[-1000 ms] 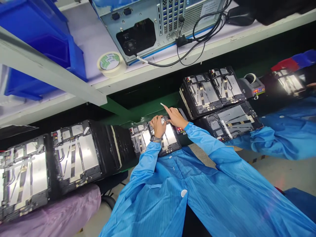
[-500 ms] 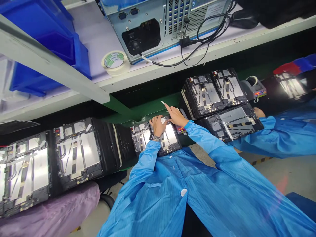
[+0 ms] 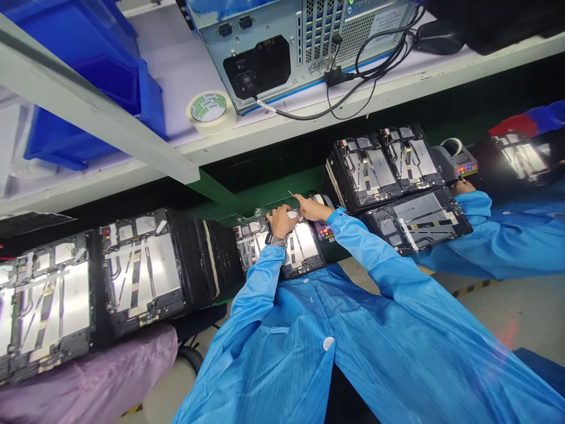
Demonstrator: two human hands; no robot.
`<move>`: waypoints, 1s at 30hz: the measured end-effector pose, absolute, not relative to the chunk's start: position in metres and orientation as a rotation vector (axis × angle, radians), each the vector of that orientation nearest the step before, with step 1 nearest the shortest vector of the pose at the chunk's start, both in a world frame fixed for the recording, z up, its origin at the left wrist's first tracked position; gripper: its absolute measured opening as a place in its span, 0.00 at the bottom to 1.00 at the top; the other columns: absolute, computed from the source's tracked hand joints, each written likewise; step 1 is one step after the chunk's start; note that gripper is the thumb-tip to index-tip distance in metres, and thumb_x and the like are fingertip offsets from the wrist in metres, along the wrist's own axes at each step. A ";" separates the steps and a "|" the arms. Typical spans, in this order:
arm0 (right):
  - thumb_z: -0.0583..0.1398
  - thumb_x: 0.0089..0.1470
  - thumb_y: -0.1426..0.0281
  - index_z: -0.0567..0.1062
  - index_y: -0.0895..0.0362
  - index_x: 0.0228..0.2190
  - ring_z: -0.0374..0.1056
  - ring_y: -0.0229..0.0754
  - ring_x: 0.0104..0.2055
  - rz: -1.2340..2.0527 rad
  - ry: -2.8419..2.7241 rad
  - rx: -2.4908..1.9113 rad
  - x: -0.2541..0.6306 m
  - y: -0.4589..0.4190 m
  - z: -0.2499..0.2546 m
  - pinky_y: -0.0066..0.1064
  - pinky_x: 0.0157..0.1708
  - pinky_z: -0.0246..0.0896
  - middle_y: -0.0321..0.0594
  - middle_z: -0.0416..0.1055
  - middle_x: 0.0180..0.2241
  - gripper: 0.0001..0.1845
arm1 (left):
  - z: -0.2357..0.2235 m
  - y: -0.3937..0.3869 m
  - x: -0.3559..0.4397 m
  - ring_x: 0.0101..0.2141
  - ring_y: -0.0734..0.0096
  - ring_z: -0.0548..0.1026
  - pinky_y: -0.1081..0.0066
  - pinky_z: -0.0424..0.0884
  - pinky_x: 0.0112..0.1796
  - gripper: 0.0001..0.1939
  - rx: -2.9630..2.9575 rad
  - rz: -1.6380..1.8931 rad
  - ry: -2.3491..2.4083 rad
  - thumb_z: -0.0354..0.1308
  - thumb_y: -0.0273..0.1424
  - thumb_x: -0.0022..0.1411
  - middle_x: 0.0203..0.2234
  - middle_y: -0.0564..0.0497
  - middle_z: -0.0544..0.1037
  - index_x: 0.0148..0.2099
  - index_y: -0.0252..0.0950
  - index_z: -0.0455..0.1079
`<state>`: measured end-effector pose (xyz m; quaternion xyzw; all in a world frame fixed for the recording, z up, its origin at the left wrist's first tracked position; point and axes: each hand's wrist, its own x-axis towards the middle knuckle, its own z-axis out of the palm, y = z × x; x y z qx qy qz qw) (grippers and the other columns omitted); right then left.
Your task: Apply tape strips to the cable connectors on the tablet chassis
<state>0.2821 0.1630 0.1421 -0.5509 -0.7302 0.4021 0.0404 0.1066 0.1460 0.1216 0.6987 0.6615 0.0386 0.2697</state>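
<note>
— What is held at the grips?
— The right grip (image 3: 312, 208) is pressed together at the fingertips, and a thin pale strip (image 3: 292, 194) appears pinched there. The left grip (image 3: 281, 221) is curled over the edge of an opened tablet unit (image 3: 303, 250); whether anything is pinched by it cannot be told.
— What is placed around them?
— The unit is laid directly under the grips, its metal shield crossed by tape. Further units (image 3: 141, 274) are lined up left of the grips, and more (image 3: 384, 165) are set to the right, near a tape dispenser (image 3: 454, 160) and a co-worker's blue sleeve (image 3: 474, 206).
— And beyond?
— Past the grips, a computer tower (image 3: 300, 53), a masking tape roll (image 3: 209, 112) and blue plastic bins (image 3: 75, 138) are carried on a white shelf (image 3: 375, 99).
</note>
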 end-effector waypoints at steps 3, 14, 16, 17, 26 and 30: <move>0.63 0.56 0.81 0.48 0.64 0.73 0.77 0.49 0.40 1.215 -2.318 -1.740 0.278 0.166 0.149 0.30 0.38 0.65 0.49 0.82 0.40 0.50 | 0.124 0.146 0.107 0.60 0.47 0.69 0.47 0.51 0.63 0.20 1.878 0.080 1.784 0.68 0.44 0.63 0.56 0.44 0.79 0.53 0.44 0.71; 0.69 0.56 0.75 0.44 0.65 0.75 0.78 0.59 0.49 1.049 -2.406 -1.831 0.269 0.161 0.145 0.38 0.47 0.67 0.60 0.81 0.48 0.57 | 0.121 0.145 0.104 0.60 0.45 0.69 0.45 0.51 0.63 0.19 1.880 0.137 1.762 0.68 0.43 0.64 0.55 0.43 0.79 0.52 0.45 0.71; 0.70 0.55 0.75 0.44 0.63 0.75 0.78 0.61 0.51 0.976 -2.415 -1.842 0.265 0.161 0.140 0.40 0.49 0.67 0.62 0.80 0.50 0.59 | 0.120 0.144 0.104 0.59 0.45 0.69 0.45 0.52 0.63 0.18 1.883 0.148 1.751 0.68 0.43 0.64 0.55 0.42 0.78 0.52 0.44 0.71; 0.71 0.54 0.75 0.45 0.62 0.75 0.78 0.61 0.52 0.938 -2.409 -1.851 0.264 0.162 0.138 0.40 0.49 0.67 0.62 0.79 0.51 0.59 | 0.119 0.144 0.104 0.59 0.45 0.69 0.44 0.52 0.63 0.18 1.883 0.151 1.748 0.68 0.42 0.63 0.54 0.42 0.79 0.52 0.44 0.71; 0.77 0.49 0.64 0.51 0.53 0.75 0.76 0.51 0.43 0.967 -1.938 -1.992 0.297 0.161 0.125 0.36 0.45 0.67 0.44 0.79 0.42 0.62 | 0.116 0.140 0.099 0.61 0.44 0.68 0.41 0.46 0.66 0.22 1.924 0.164 1.711 0.66 0.48 0.65 0.54 0.41 0.78 0.56 0.44 0.71; 0.68 0.60 0.66 0.55 0.57 0.73 0.73 0.48 0.40 0.839 -1.776 -1.866 0.291 0.142 0.131 0.34 0.43 0.65 0.39 0.77 0.36 0.47 | 0.117 0.135 0.100 0.60 0.43 0.68 0.40 0.45 0.67 0.27 1.963 0.164 1.729 0.67 0.52 0.63 0.54 0.40 0.77 0.57 0.43 0.71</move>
